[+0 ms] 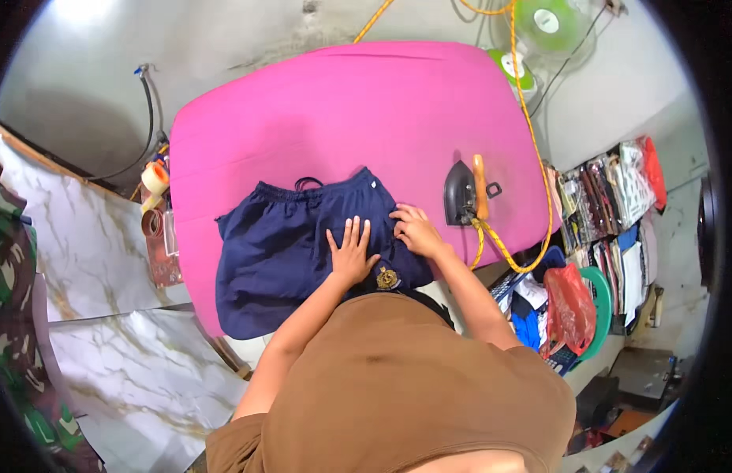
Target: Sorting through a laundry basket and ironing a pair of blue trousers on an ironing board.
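Observation:
Navy-blue shorts (271, 254) lie spread on a pink-covered ironing board (342, 112), the gathered waistband and a loose drawstring facing away from me. A gold embroidered emblem (387, 278) shows on the leg nearest my body. My left hand (351, 251) rests flat on the shorts, fingers apart. At their right side edge, my right hand (418, 230) touches the fabric with bent fingers; whether it pinches the cloth is not visible. To the right, an iron (459, 195) with a wooden handle (479, 189) sits on the board, its tip pointing away from me.
A yellow cord (537, 159) runs from the iron up the board's right side. Green fans (543, 23) stand behind the far right corner. Tape rolls (156, 177) lie by the left edge. Right of me are a laundry basket (558, 360), a red plastic bag (570, 307) and stacked clothes (614, 266).

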### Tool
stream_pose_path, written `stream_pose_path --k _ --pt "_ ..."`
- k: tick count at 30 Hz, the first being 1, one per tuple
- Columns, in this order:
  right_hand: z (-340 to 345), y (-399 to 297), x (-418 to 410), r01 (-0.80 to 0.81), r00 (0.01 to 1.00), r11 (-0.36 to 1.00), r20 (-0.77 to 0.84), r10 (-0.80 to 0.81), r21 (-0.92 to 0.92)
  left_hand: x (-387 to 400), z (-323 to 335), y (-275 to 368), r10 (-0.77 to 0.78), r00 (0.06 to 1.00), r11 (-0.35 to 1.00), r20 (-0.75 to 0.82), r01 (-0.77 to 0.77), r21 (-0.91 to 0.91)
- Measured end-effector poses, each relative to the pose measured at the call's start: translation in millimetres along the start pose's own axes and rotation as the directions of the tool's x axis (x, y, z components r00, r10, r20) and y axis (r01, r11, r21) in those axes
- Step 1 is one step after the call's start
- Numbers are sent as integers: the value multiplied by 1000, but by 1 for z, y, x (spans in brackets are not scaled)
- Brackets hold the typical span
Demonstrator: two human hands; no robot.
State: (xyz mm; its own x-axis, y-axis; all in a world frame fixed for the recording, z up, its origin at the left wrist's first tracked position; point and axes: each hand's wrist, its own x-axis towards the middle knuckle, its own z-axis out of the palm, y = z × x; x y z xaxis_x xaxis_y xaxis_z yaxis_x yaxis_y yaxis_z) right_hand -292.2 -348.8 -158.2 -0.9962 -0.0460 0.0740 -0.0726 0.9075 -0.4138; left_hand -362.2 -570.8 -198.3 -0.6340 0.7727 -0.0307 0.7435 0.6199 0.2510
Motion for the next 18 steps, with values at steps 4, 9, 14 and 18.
stream_pose_path --k 4,9,14,18 --pt "-21 -1 31 130 989 969 -38 -141 -209 4 8 3 -14 1000 1000 -18 14 -3" --pt "-44 -6 101 75 960 964 -244 -139 -254 7 -2 2 -28 999 999 -30 27 -27" --pt "-49 -9 126 31 965 972 -245 -90 -235 11 -14 -4 -96 964 994 -249 78 -79" --pt "-30 -26 134 -45 976 978 -216 0 -201 13 -32 -36 -434 746 893 -505 432 -128"
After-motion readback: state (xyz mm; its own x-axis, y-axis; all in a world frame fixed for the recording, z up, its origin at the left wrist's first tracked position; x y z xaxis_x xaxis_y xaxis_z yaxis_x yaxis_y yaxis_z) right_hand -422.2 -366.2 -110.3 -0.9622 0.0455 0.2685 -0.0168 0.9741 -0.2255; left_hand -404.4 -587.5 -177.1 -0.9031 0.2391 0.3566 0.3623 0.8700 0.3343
